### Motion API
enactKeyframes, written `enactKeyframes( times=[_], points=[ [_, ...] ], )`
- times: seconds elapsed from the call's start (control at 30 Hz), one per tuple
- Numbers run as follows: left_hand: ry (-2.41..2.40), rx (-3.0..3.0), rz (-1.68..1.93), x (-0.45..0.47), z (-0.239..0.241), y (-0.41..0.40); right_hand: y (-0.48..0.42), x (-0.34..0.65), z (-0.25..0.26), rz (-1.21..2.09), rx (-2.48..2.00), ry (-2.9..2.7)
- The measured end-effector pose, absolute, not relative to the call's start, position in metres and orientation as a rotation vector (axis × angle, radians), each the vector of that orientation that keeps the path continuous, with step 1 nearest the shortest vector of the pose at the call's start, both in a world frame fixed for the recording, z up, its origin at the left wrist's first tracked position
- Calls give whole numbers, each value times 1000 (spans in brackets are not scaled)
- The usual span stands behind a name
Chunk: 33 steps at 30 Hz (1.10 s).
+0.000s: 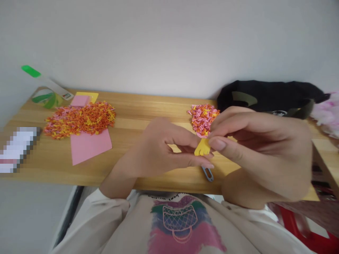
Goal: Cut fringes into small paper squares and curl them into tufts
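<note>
A small piece of yellow paper (pixel 202 147), gathered at the top and fanned into strips at the bottom, sits between my two hands above the table. My left hand (pixel 164 150) pinches it from the left with thumb and fingers. From the right, the thumb and fingertips of my right hand (pixel 254 144) close on its upper edge. Under my left fingertips lies a grey-blue loop-shaped handle (pixel 208 174); the rest of it is hidden. Just behind the hands is a pile of pink, orange and yellow paper shreds (pixel 203 118), partly covered by my right fingers.
To the left, a larger heap of shreds (pixel 87 118) overlaps a pink paper sheet (pixel 91 146). Beyond it are stacked paper squares (pixel 80 101), a tape roll (pixel 47 98) and a green-tipped strip (pixel 31 71). A phone (pixel 19 148) lies far left, a black bag (pixel 267 95) back right.
</note>
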<state>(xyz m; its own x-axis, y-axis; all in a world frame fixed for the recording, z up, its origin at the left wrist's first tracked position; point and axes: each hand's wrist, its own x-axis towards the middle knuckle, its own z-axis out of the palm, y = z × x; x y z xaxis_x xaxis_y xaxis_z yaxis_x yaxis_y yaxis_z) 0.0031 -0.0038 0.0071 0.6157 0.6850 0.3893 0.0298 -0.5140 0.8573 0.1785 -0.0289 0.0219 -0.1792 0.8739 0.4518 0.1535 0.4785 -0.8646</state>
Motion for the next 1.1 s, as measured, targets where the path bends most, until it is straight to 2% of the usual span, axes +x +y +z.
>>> enactKeyframes(
  times=[1.1],
  points=[
    [655,1826,967,6,6,-4,-34,175,26,789,-927,-1634]
  ],
)
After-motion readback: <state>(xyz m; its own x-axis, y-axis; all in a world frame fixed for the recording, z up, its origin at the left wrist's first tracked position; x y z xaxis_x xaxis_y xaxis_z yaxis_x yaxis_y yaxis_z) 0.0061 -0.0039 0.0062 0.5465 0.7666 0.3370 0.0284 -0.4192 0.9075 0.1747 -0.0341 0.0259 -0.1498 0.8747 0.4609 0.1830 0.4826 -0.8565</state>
